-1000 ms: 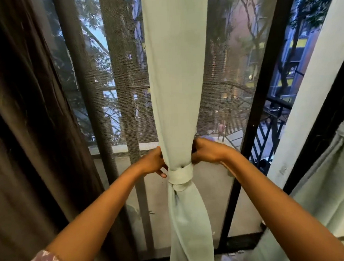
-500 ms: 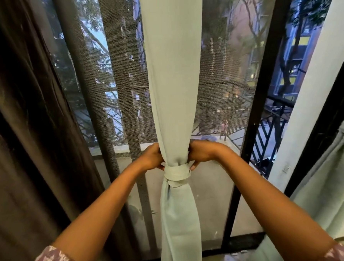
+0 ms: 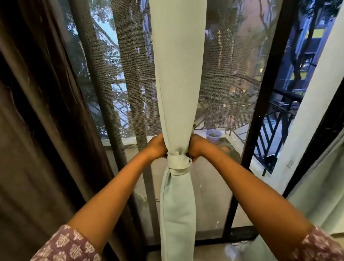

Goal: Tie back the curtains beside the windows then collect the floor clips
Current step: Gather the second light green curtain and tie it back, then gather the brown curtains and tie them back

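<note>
While gripping the pale curtain [image 3: 181, 74] at its knot [image 3: 178, 163], left hand [image 3: 158, 148] and right hand [image 3: 196, 147] level either side, fingers curled on cloth; hanging vertical between them, equally near.

Single head view: looks forward, slightly down, close on pale curtain [image 3: 181, 70] at 12 o'clock; window mesh [image 3: 230, 77] behind.

The fingers of the left hand [image 3: 157, 147] and right hand [image 3: 196, 146] are hidden behind the pale curtain [image 3: 181, 70], whose top and bottom run out of frame
</note>
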